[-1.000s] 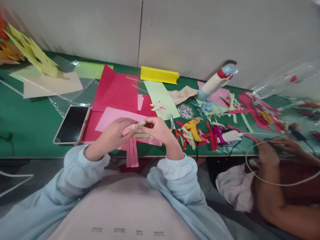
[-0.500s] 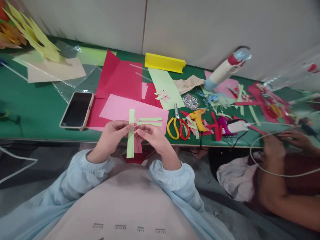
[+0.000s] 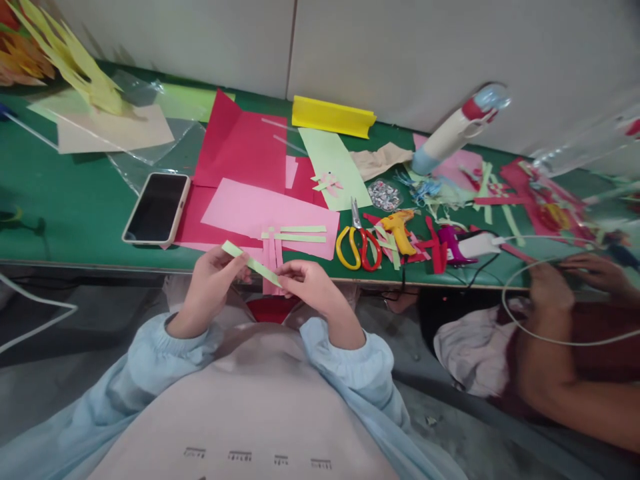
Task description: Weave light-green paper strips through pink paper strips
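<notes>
Both hands' grip on green strip point(image 3: 251, 264), green table point(image 3: 75, 213)

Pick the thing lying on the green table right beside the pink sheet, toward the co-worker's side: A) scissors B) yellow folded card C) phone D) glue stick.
A: the scissors, with one yellow and one red handle, lie just off the edge of the pink sheet, while the phone sits on the opposite side.
</notes>
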Available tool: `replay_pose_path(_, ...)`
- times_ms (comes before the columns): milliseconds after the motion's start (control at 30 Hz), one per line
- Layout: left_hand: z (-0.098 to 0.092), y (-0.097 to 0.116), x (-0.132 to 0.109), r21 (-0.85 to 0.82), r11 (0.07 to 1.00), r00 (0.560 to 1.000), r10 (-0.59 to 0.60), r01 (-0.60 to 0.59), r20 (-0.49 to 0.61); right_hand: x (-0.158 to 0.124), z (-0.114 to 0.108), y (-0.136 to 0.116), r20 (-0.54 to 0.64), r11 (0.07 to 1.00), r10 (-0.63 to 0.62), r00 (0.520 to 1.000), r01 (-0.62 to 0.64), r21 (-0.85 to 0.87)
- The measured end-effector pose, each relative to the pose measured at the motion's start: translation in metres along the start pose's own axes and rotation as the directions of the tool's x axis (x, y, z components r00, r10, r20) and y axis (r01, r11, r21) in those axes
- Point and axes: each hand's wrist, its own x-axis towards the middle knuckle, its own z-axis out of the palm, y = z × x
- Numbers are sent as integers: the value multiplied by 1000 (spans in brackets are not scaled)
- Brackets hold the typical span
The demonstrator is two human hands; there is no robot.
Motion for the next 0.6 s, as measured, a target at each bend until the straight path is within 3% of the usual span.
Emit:
replay_pose_path(233,-11,2,1,181,980,985,-105,79,139,-10,-31,-6,-163,995,33,986,-48,-91)
replay_pose_path(600,-11,1,4,208,971,970,-154,114,187,-9,-42,1,-197,997,1,980,-16,-73)
